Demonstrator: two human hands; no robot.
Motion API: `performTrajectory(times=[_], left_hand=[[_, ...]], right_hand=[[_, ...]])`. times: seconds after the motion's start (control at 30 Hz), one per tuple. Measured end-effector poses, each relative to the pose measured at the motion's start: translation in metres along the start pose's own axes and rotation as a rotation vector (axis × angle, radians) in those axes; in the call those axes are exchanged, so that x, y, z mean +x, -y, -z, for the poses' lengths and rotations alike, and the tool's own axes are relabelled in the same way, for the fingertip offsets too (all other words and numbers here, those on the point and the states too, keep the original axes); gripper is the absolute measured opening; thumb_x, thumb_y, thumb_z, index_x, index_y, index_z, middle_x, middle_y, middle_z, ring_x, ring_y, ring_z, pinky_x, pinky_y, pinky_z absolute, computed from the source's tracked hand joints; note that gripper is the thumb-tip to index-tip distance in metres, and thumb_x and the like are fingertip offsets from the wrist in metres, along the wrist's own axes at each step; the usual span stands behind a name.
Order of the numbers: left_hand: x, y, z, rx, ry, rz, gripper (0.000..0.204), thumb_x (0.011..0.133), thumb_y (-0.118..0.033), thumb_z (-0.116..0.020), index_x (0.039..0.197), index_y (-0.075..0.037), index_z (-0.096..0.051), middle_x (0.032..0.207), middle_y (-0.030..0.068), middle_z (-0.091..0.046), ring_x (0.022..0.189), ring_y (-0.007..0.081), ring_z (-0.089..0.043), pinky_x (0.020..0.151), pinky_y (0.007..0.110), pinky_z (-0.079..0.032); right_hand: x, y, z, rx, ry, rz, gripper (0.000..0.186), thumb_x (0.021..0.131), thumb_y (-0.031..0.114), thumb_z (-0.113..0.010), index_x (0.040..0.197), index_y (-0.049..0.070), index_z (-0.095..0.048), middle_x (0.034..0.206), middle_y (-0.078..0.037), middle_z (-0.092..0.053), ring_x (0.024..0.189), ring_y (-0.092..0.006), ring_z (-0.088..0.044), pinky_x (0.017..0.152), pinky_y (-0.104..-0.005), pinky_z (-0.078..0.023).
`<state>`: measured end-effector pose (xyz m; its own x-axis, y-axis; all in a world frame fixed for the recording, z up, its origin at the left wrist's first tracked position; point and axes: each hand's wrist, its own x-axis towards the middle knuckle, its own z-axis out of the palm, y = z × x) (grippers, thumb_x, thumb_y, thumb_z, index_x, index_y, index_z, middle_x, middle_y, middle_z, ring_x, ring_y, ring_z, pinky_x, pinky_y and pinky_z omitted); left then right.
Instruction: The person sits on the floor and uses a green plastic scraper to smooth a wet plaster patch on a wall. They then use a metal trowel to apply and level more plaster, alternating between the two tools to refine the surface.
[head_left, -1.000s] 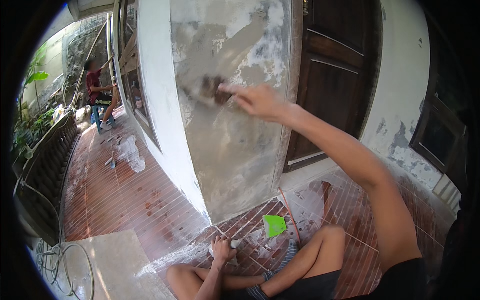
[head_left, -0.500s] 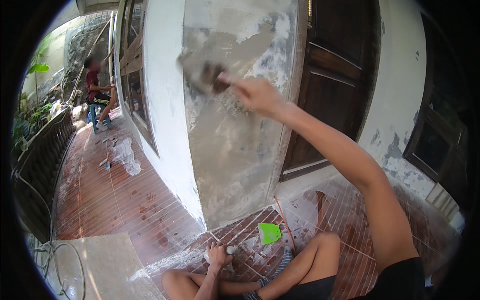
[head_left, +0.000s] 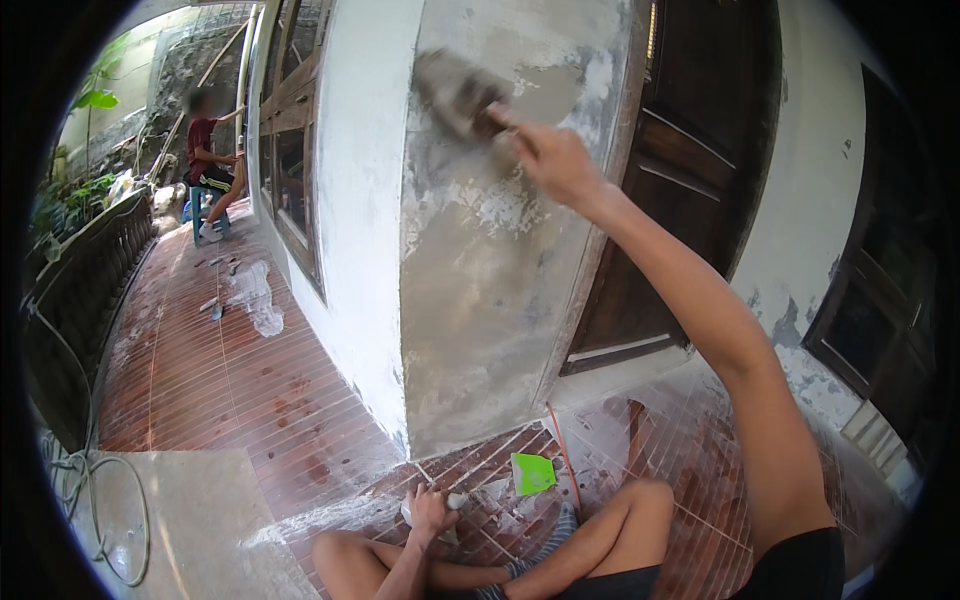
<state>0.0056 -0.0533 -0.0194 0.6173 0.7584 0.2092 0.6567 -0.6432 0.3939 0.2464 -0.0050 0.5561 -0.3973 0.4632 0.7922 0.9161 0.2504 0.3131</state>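
So I'd call this smoothing: right hand (head_left: pixel 555 165) gripping trowel (head_left: pixel 450 92), wall (head_left: pixel 480 310) just beyond; left hand (head_left: pixel 430 513) lower, curled round something pale (head_left: pixel 457 501). Next stroke probably needs even pressure.

visible here are the wearer's two hands (head_left: pixel 555 165), one blurred trowel (head_left: pixel 447 92), one green piece (head_left: pixel 533 474), one blue stool (head_left: pixel 196 210) and one co-worker (head_left: pixel 202 137).

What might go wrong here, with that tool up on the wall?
The flat tool, close to the wall corner, might slip past it and mark the white face. The green piece and thin orange strip on the floor, near the striped sock, might get underfoot.
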Motion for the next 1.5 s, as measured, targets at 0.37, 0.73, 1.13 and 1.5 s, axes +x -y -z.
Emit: performTrajectory(times=[0.37, 0.73, 1.13, 1.5], left_hand=[[0.001, -0.001, -0.003, 0.042, -0.019, -0.010, 0.044, 0.059, -0.028, -0.069, 0.101, -0.018, -0.077, 0.105, 0.0017, -0.070, 0.108, 0.0255, -0.057, 0.093, 0.044, -0.041], [0.004, -0.001, 0.001, 0.034, -0.029, -0.026, 0.046, 0.059, -0.029, -0.066, 0.102, -0.015, -0.076, 0.104, 0.0036, -0.070, 0.106, 0.0279, -0.057, 0.091, 0.045, -0.042], [0.006, 0.018, -0.005, -0.139, -0.161, 0.040, 0.035, 0.064, -0.029, -0.062, 0.090, -0.009, -0.075, 0.092, 0.0097, -0.071, 0.107, 0.0316, -0.059, 0.090, 0.050, -0.045], [0.011, 0.011, 0.013, -0.123, -0.088, 0.011, 0.025, 0.067, -0.028, -0.063, 0.085, -0.015, -0.075, 0.089, 0.0058, -0.072, 0.099, 0.0257, -0.062, 0.085, 0.045, -0.045]], right_hand=[[-0.052, 0.028, -0.032, -0.212, 0.382, 0.257, 0.045, 0.102, 0.030, -0.047, 0.146, 0.022, -0.042, 0.071, -0.018, -0.061, 0.065, -0.0329, -0.066, 0.061, -0.0458, -0.054], [-0.062, 0.064, -0.074, -0.064, 0.283, 0.040, 0.044, 0.100, 0.022, -0.046, 0.144, 0.027, -0.044, 0.083, -0.019, -0.063, 0.068, -0.0355, -0.066, 0.063, -0.0471, -0.055], [-0.341, 0.202, -0.095, 1.160, 0.669, -1.294, 0.038, 0.095, 0.009, -0.056, 0.132, 0.007, -0.046, 0.068, 0.002, -0.048, 0.052, -0.0065, -0.045, 0.045, -0.0237, -0.037], [-0.468, 0.253, -0.130, 1.754, 0.814, -1.887, 0.021, 0.096, 0.012, -0.057, 0.116, 0.012, -0.055, 0.069, 0.006, -0.040, 0.046, -0.0029, -0.033, 0.038, -0.0200, -0.027]])
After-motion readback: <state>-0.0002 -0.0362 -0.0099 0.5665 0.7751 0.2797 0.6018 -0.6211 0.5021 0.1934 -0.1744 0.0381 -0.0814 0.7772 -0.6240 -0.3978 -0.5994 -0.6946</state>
